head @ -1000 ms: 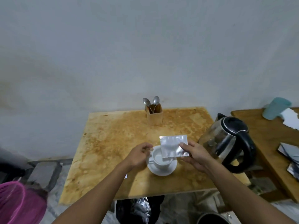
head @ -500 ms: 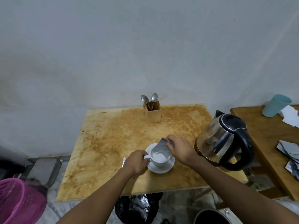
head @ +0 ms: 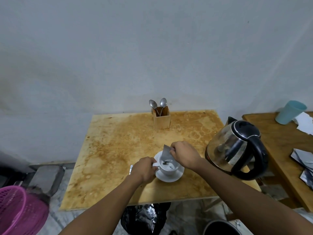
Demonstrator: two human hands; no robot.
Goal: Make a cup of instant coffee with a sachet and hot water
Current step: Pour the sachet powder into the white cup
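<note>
Now the sachet (head: 166,153) is tipped mouth-down over the cup (head: 168,167); a second ago it was held flat and upright above the rim, unpoured. Right hand (head: 183,154) pinches the sachet's upper edge between thumb and fingertips, closed on the foil. The sachet's lower end hangs just below those fingers, reaching into the cup's mouth.

Change observed: dark granules now lie at the bottom of the white cup, directly under the sachet's open end. Earlier the cup interior looked plain white. Judgement: powder transfer is under way, probably not complete, since the sachet is not yet lifted away.

Left hand (head: 144,169) is curled closed at the cup's handle side, fingers wrapped on the handle, steadying the cup on its saucer (head: 169,177). It moved there from a looser position beside the cup.

Kettle (head: 237,150) stands just beyond the back of the right hand, untouched, handle toward the person. Spoons (head: 158,104) sit in the wooden holder (head: 161,119), well beyond both sets of fingers at the far table (head: 110,150) edge.

Implication: sachet step nearly done; hot water and stirring remain. The right hand must release the sachet before it can take the kettle. Risk: a shake could scatter granules onto the saucer.
</note>
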